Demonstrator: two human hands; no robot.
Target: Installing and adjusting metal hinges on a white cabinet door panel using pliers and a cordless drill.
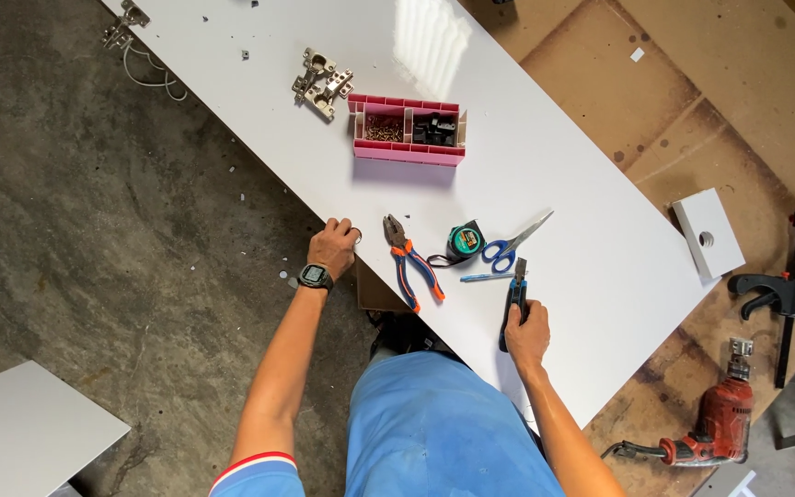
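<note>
While both arms reach over a long white board (pixel 563 184), the scene reads so:

Right hand: the right hand (pixel 528 333) is closed around the lower end of a dark utility knife (pixel 513 308) with blue trim, near the board's near edge; the knife's tip points away from the person.

Left hand: the left hand (pixel 333 247) is curled over the board's left edge, fingers folded onto it, a black wristwatch (pixel 315 276) on the wrist; whether it pinches anything cannot be told.

Knife's place: on the board, inside the right hand, well apart from the left hand.

Between the hands: pliers (pixel 413 265) with orange and blue grips lie just right of the left hand; a green tape measure (pixel 463 242), blue-handled scissors (pixel 515 242) and a thin blue pen (pixel 487 276) lie just beyond the knife's tip.

Farther up the board: a pink compartment tray (pixel 407 152) with screws and dark parts, and metal cabinet hinges (pixel 322 83) beside it.

Off the board, right: a small white block (pixel 708 232) with a hole, a black bar clamp (pixel 789 290), a red drill (pixel 715 423).
</note>
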